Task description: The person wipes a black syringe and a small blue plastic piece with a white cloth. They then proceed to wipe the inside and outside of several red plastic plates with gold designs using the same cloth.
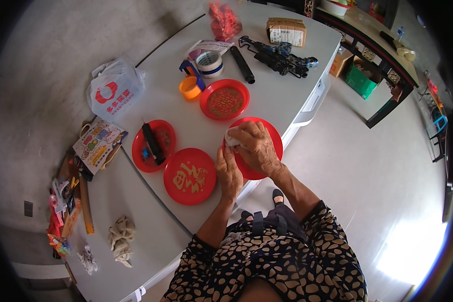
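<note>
My left hand [229, 173] grips the left rim of a round red plate [273, 138] near the table's edge. Bunched under the fingers of my right hand [259, 146] is a white cloth [232, 139], pressed against the plate's upper left side. Just left of my hands lies another round red plate [209, 176] with a gold pattern. Beyond it, a red dish [170, 133] holds a black handled tool [152, 143] and a small blue piece. A third red dish [244, 103], patterned inside, sits farther back.
On the grey table [186, 126] stand tape rolls [209, 64], a black cylinder [242, 65], a dark jointed device [282, 58] and a cardboard box [286, 31]. A plastic bag [115, 88] is at the left; a crumpled rag [121, 239] lies at the near left.
</note>
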{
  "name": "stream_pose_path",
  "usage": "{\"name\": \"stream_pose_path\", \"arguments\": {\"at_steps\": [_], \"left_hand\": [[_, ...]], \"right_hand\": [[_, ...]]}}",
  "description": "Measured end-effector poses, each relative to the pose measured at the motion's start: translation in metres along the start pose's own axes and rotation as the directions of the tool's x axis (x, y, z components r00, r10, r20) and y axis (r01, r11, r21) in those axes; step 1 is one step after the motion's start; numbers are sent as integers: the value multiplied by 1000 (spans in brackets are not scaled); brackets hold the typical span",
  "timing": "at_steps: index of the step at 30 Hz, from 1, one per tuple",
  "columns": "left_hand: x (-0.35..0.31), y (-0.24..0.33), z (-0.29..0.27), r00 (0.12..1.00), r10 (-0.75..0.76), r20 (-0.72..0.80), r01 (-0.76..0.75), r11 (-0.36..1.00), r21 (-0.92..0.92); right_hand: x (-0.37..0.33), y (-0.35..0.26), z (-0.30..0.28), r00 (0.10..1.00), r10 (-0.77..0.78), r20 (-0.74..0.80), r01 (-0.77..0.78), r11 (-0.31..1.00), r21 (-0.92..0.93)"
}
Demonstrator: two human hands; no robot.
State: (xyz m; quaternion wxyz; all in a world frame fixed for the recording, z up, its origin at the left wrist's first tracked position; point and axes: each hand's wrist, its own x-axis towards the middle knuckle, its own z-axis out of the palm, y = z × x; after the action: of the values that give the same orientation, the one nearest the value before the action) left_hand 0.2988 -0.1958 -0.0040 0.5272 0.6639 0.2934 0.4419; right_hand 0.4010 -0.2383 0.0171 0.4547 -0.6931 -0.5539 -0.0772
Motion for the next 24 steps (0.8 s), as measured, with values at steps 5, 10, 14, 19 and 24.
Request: {"name": "stream_pose_path", "arguments": {"at_steps": [5,10,14,19,24], "left_hand": [[-2,3,-4,997,-52,57,51,999,6],[-3,-1,-2,999,-15,45,16,999,-27],[-5,-5,-3,998,-29,50,31,998,-56],[-5,-5,-3,997,-21,77,27,997,-78],[-2,2,-1,998,-50,44,53,996,-73]], "right_hand": [[6,11,0,985,64,-158,-83,990,-116],[1,21,-14,959,188,-213,-250,915,-318],[-14,23,-21,926,261,-272,-351,862,-367],[-13,19,-12,922,244,-302,-355,843,-405],[1,2,3,965,137,-224,-187,957,-220]]}}
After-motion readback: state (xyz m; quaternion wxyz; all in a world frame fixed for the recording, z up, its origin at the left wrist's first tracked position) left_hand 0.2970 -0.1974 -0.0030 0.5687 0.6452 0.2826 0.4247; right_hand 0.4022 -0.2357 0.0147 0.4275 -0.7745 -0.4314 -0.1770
